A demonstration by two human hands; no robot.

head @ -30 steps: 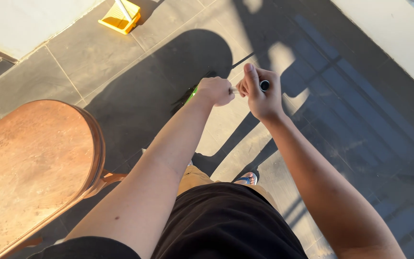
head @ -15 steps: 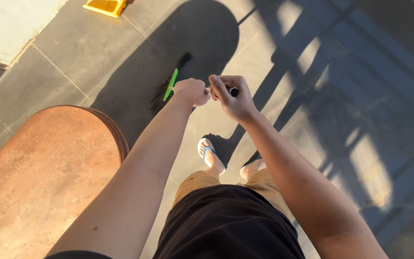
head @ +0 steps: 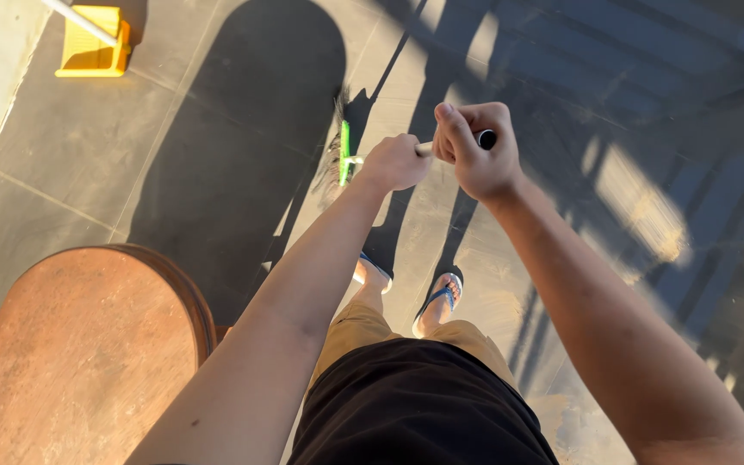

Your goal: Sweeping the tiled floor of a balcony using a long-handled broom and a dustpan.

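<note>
While both arms reach out from the bottom edge toward the centre-top of the frame, the 2 hands sit close together on a broom handle [head: 424, 147]. Left hand [head: 396, 162] is clenched round the pale shaft, lower down; right hand [head: 475, 159] is clenched round the top end, thumb up, w/ the black end cap poking out past the knuckles. The hands nearly touch.

The broom head [head: 344, 153], green w/ dark bristles, stands just left of the left hand, down on the floor [head: 174, 155] of grey tiles, at the edge of a big rounded shadow in the upper-centre.

Upper left corner: a yellow dustpan [head: 89, 45] on the tiles, a pale stick slanting across it.

Lower left: a round reddish-brown counter [head: 71, 353], worn-looking, its rim near the left forearm.

Below the hands, 2 feet in blue flip-flops [head: 441, 297] stand on the tiles, centre of frame; tan shorts and a black shirt fill the bottom centre. Striped shadows & sun patches run across the right side.
</note>
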